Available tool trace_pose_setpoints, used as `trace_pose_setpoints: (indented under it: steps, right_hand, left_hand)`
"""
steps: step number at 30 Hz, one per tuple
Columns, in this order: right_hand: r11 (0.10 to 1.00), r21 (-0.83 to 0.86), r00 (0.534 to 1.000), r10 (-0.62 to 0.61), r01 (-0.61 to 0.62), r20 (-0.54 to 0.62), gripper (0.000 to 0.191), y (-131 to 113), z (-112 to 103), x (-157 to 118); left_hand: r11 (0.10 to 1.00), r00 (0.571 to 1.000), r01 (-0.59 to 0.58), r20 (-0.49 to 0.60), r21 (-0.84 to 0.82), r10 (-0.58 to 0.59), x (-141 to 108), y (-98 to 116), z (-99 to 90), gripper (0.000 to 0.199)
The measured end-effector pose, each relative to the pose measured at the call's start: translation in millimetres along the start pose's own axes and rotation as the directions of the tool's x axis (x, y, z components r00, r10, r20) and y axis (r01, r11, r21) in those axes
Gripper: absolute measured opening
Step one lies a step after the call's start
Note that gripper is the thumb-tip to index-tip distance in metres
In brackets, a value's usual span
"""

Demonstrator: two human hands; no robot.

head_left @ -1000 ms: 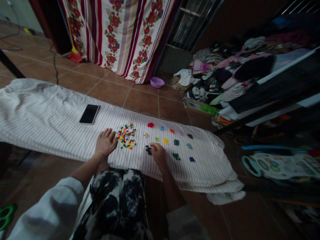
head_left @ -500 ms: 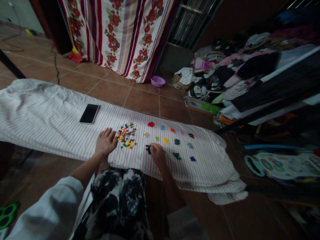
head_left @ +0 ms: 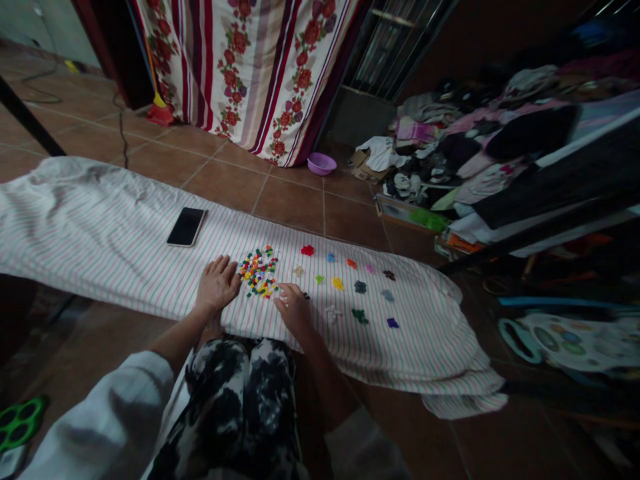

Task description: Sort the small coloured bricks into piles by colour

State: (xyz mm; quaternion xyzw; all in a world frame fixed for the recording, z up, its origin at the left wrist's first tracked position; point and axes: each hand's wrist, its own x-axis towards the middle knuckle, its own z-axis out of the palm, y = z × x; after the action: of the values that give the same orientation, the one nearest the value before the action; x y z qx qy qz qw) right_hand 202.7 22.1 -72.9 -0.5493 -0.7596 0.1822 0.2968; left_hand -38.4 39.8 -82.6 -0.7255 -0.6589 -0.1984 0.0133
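My left hand (head_left: 219, 283) lies flat on the striped cloth, fingers stretched out, at the left edge of a mixed heap of small coloured pieces (head_left: 259, 272). By the heap's lower right edge is my right hand (head_left: 295, 310), thumb and forefinger slightly apart with nothing visible between them. It covers most of a small black pile (head_left: 307, 295). Single-colour piles lie to the right, among them red (head_left: 307, 251), beige (head_left: 299, 271), yellow (head_left: 338, 283), grey (head_left: 360, 287), white (head_left: 333, 314), dark green (head_left: 359, 316) and purple (head_left: 393, 323). The pieces are too small to identify.
A phone (head_left: 187, 227) rests on the striped cloth (head_left: 115, 233) left of the heap. Beyond, on the tiled floor, are a purple basin (head_left: 321, 164), a red broom (head_left: 161, 113) and a large clothes heap (head_left: 480, 140). A floral curtain (head_left: 255, 73) hangs behind.
My right hand has moved left from the black pile to the mixed heap, its fingers parting. The white pile now shows. My left hand stays on the cloth; the whole view has shifted slightly.
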Motion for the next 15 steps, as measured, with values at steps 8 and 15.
trace_pose_setpoints:
  steps: [8, 15]
  right_hand:
    - [0.998, -0.038, 0.999, 0.044, -0.044, 0.015, 0.033, -9.0, 20.4, 13.5]
    - [0.999, 0.031, 1.000, -0.009, 0.008, 0.022, 0.034, -19.7, 30.7, 15.0]
  left_hand:
    - [0.999, 1.000, 0.019, -0.018, -0.049, -0.020, 0.2, 1.5, -0.8, 0.043]
    - [0.999, 1.000, 0.013, -0.022, -0.050, -0.014, 0.6, 2.1, -2.2, 0.043]
